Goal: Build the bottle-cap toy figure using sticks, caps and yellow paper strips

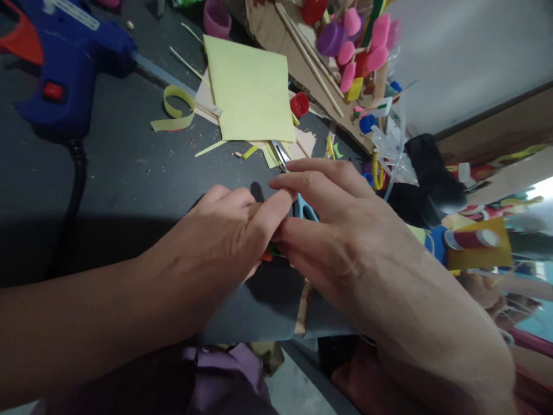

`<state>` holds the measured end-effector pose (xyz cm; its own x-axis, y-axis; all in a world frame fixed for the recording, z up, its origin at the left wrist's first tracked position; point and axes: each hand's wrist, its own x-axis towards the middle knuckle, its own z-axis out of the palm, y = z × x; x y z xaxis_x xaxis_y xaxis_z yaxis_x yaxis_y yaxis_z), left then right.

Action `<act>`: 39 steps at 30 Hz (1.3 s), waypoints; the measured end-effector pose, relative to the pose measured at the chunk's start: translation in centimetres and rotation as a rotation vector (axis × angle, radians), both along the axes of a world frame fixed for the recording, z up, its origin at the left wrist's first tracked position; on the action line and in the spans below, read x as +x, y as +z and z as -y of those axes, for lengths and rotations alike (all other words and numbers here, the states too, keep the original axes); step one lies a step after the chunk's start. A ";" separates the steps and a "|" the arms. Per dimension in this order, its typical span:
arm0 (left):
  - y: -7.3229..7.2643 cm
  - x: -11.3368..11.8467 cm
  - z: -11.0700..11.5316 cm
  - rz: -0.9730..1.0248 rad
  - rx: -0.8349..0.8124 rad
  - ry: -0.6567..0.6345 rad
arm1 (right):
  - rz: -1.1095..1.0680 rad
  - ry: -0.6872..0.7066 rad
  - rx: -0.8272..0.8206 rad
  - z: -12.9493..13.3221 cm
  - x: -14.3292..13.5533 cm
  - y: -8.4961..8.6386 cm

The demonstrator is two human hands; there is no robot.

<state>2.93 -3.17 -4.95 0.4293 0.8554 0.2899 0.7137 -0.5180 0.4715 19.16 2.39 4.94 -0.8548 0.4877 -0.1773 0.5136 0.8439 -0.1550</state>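
Note:
My left hand is closed near the table's front edge, its thumb meeting the fingers of my right hand. My right hand's fingers are bent, their tips pressed against the left thumb. Between and below the hands shows a small orange and green piece, mostly covered, so its kind cannot be made out. Behind the right fingers lie scissors with light blue handles, blades pointing away. Below the hands, a narrow brown strip extends toward the table edge. Beyond the scissors lies a yellow paper square.
A blue glue gun lies at the left, its cord running toward me. A curled yellow paper strip is near its glue stick. Cardboard, wooden sticks and colourful caps crowd the back right. A red cap sits beside the paper.

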 end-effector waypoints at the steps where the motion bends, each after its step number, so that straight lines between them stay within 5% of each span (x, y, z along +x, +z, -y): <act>1: 0.0 0.0 0.0 -0.001 -0.011 -0.001 | 0.000 -0.003 0.000 0.0 0.0 0.0; 12: 1.2 -0.2 -0.4 0.061 -0.142 -0.025 | -0.158 -0.181 0.076 1.2 2.1 0.7; 19: 1.7 -0.6 -0.5 0.147 -0.270 -0.111 | -0.369 -0.257 0.076 3.5 3.8 -1.2; 28: 1.6 -0.6 -0.5 0.195 -0.230 -0.139 | -0.548 -0.365 0.205 5.9 4.7 -4.5; 39: 1.8 -0.6 -0.5 0.164 -0.232 -0.155 | -0.585 -0.364 0.270 6.4 4.8 -5.6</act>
